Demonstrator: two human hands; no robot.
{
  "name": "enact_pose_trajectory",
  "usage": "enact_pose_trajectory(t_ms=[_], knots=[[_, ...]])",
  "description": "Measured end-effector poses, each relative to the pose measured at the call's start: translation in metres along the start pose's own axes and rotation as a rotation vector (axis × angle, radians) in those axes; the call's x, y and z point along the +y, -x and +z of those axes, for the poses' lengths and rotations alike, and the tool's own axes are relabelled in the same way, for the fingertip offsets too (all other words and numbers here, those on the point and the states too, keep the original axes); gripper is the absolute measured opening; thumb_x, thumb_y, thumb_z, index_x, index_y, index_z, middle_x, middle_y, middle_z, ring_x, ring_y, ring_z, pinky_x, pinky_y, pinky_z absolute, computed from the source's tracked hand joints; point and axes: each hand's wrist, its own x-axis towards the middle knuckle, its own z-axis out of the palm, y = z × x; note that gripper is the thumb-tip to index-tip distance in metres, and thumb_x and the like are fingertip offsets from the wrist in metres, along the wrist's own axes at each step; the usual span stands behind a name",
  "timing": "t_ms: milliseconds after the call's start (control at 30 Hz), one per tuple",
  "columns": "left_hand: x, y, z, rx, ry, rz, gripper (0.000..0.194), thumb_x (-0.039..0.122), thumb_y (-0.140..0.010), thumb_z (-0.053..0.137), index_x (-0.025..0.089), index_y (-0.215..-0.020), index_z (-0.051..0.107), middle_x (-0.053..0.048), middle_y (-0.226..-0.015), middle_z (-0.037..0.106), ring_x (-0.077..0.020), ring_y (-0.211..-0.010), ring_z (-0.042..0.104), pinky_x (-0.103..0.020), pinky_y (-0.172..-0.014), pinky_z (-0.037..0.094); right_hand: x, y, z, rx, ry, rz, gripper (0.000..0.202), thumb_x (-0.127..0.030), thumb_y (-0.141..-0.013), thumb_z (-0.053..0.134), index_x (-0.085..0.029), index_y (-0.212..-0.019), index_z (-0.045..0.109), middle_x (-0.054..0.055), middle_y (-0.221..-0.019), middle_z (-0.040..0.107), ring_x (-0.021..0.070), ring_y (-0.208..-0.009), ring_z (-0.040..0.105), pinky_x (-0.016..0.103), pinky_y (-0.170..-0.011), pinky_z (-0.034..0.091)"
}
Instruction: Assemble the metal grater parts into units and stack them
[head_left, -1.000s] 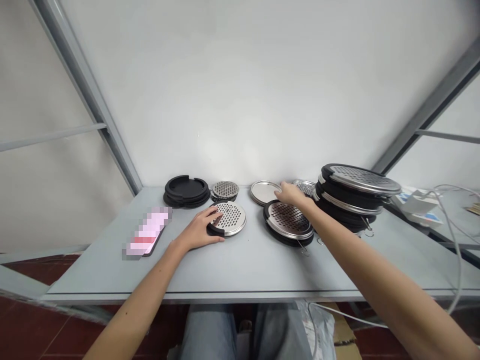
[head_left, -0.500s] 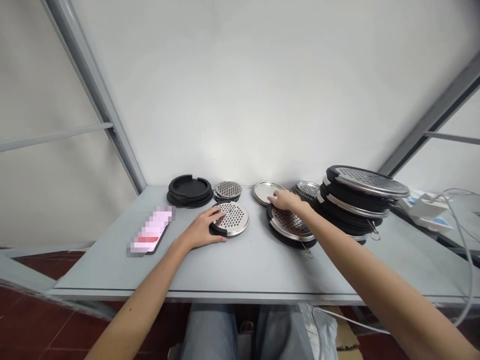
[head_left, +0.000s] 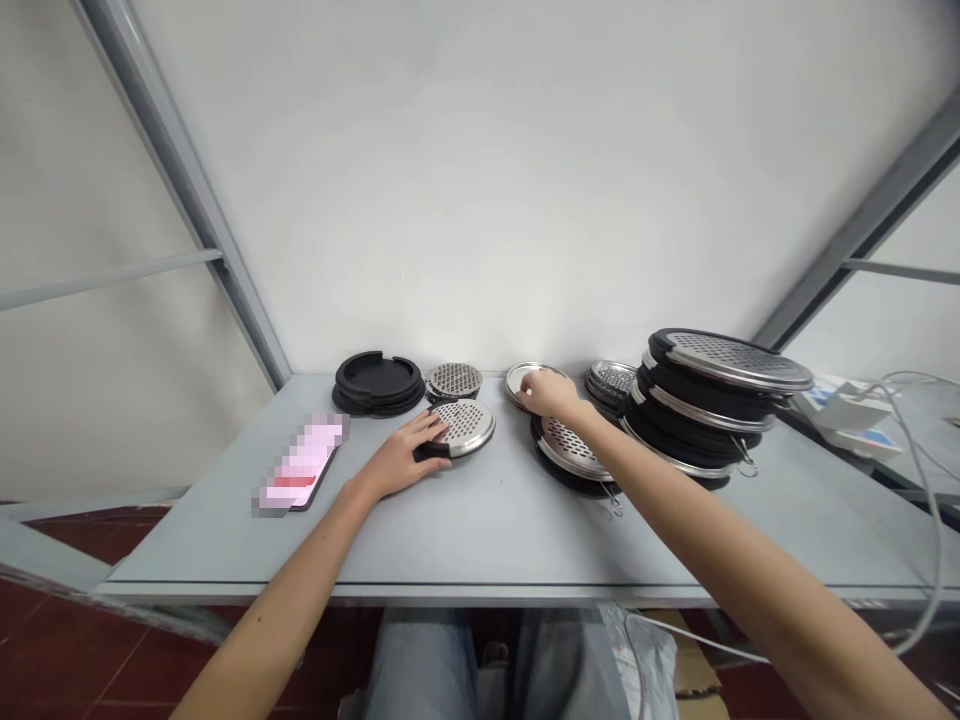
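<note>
Left hand clasps a round, perforated metal disc! Right hand curls over smooth plates; gripping, I can't tell.

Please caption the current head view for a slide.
Left hand holds a black-edged perforated disc; right hand is at a plain metal disc, a tall stack standing farther right.

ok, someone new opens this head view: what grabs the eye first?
Likely the tall black-and-metal stack on the right of the gray table, topped by a perforated plate. Next, near the middle, the left hand grips a black-edged perforated disc, while the right hand is at the plain metal discs near the wall. The pink, pixelated phone screen stands out at left.
</note>
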Motion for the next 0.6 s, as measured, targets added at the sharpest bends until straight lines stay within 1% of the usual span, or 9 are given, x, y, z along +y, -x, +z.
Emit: enact_pose_trajectory(t_ms=[33, 100, 167, 200, 267, 367, 500, 567, 600], knots=[[0.0, -0.001, 0.0, 0.055, 0.053, -0.006, 0.06, 0.055, -0.084, 0.063, 0.02, -0.133, 0.059, -0.012, -0.143, 0.053, -0.032, -0.136, 0.044, -0.049, -0.114, 0.033, -0.005, 0.004, 0.0, 0.042, -0.034, -0.073, 0.029, -0.035, -0.089, 0.053, -0.017, -0.103, 0.072, 0.015, -0.109, 0.071, 0.0288, -0.104, 0.066, 0.039, -0.09, 0.05], [-0.002, -0.003, -0.001, 0.187, 0.169, -0.052, 0.056, 0.057, -0.09, 0.053, 0.016, -0.125, 0.063, -0.012, -0.126, 0.066, -0.0312, -0.121, 0.058, -0.045, -0.106, 0.043, -0.014, 0.012, 0.003, 0.108, -0.153, -0.311, 0.042, -0.04, -0.095, 0.044, -0.015, -0.124, 0.062, 0.015, -0.124, 0.065, 0.0272, -0.117, 0.06, 0.041, -0.1, 0.046], [-0.007, -0.004, -0.001, 0.301, 0.283, -0.124, 0.059, 0.065, -0.089, 0.048, 0.013, -0.11, 0.068, -0.01, -0.103, 0.072, -0.0294, -0.103, 0.065, -0.041, -0.093, 0.051, -0.022, 0.022, 0.005, 0.124, -0.28, -0.524, 0.051, -0.045, -0.098, 0.039, -0.016, -0.139, 0.048, 0.015, -0.138, 0.055, 0.0254, -0.128, 0.052, 0.042, -0.107, 0.04], [-0.009, -0.005, -0.001, 0.337, 0.338, -0.159, 0.062, 0.068, -0.087, 0.048, 0.012, -0.103, 0.069, -0.009, -0.094, 0.072, -0.0279, -0.095, 0.066, -0.039, -0.087, 0.053, -0.025, 0.026, 0.006, 0.122, -0.331, -0.576, 0.055, -0.048, -0.098, 0.04, -0.016, -0.142, 0.043, 0.015, -0.142, 0.052, 0.0258, -0.131, 0.05, 0.043, -0.109, 0.039], [-0.012, -0.005, 0.0, 0.366, 0.443, -0.209, 0.064, 0.073, -0.082, 0.052, 0.012, -0.093, 0.068, -0.007, -0.084, 0.07, -0.0251, -0.087, 0.065, -0.036, -0.079, 0.054, -0.03, 0.032, 0.006, 0.115, -0.416, -0.59, 0.061, -0.054, -0.095, 0.045, -0.016, -0.143, 0.04, 0.017, -0.141, 0.052, 0.0279, -0.13, 0.05, 0.046, -0.108, 0.04], [-0.011, -0.006, 0.006, 0.332, 0.625, -0.275, 0.065, 0.074, -0.075, 0.059, 0.013, -0.094, 0.067, -0.007, -0.087, 0.07, -0.0243, -0.085, 0.065, -0.036, -0.076, 0.056, -0.034, 0.036, 0.002, 0.104, -0.539, -0.568, 0.066, -0.052, -0.088, 0.058, -0.016, -0.14, 0.042, 0.017, -0.137, 0.055, 0.0294, -0.126, 0.054, 0.048, -0.106, 0.042], [-0.002, -0.01, 0.013, 0.293, 0.979, -0.353, 0.073, 0.077, -0.077, 0.055, 0.016, -0.117, 0.062, -0.013, -0.109, 0.071, -0.0296, -0.099, 0.066, -0.045, -0.081, 0.056, -0.036, 0.039, 0.003, 0.058, -0.802, -0.54, 0.087, -0.044, -0.075, 0.076, -0.019, -0.146, 0.032, 0.016, -0.137, 0.055, 0.0285, -0.12, 0.058, 0.047, -0.104, 0.046], [0.002, -0.011, 0.012, 0.279, 1.106, -0.371, 0.073, 0.077, -0.082, 0.048, 0.021, -0.129, 0.056, -0.014, -0.125, 0.065, -0.0314, -0.109, 0.064, -0.049, -0.085, 0.056, -0.038, 0.042, 0.009, 0.012, -1.028, -0.446, 0.09, -0.044, -0.073, 0.078, -0.021, -0.147, 0.03, 0.015, -0.134, 0.058, 0.0262, -0.112, 0.064, 0.046, -0.097, 0.052], [0.003, -0.012, 0.011, 0.269, 1.144, -0.376, 0.072, 0.077, -0.084, 0.044, 0.024, -0.133, 0.053, -0.013, -0.132, 0.062, -0.0319, -0.113, 0.062, -0.05, -0.086, 0.055, -0.04, 0.044, 0.013, -0.024, -1.136, -0.394, 0.087, -0.044, -0.073, 0.078, -0.022, -0.145, 0.034, 0.014, -0.13, 0.061, 0.0251, -0.107, 0.066, 0.045, -0.093, 0.054]])
